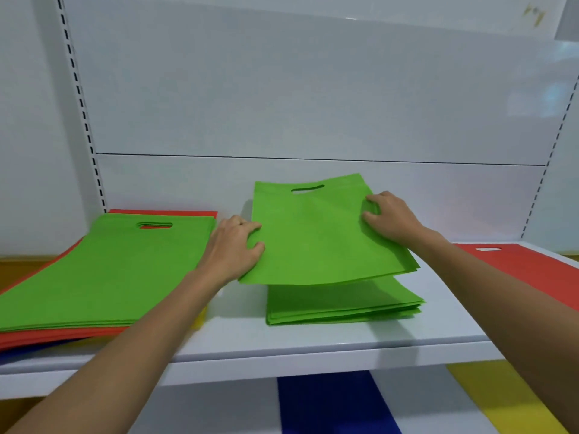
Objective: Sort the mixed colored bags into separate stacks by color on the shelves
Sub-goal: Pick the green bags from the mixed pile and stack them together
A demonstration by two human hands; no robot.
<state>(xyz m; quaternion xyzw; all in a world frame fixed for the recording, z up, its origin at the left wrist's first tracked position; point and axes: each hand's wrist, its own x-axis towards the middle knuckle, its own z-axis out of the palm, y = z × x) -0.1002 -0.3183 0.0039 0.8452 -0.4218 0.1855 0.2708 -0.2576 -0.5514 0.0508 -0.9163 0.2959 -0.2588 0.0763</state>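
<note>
Step looks like adding greens to the green stack; the next move calls for lowering flat, squaring the edges and letting go. One white shelf [313,343] across mid frame. One mixed pile [109,270] lower left, green over red, blue and yellow. One green bundle [313,239] at centre, bag count unclear, held just above one green stack [344,303]. One lot of red bags [532,264] at the right edge. Two hands: left hand [232,245] grips the bundle's left edge, right hand [391,217] its right edge.

A shop — white metal shelf [313,343] on slotted uprights [78,98], stocked with flat colored bags [109,270].
</note>
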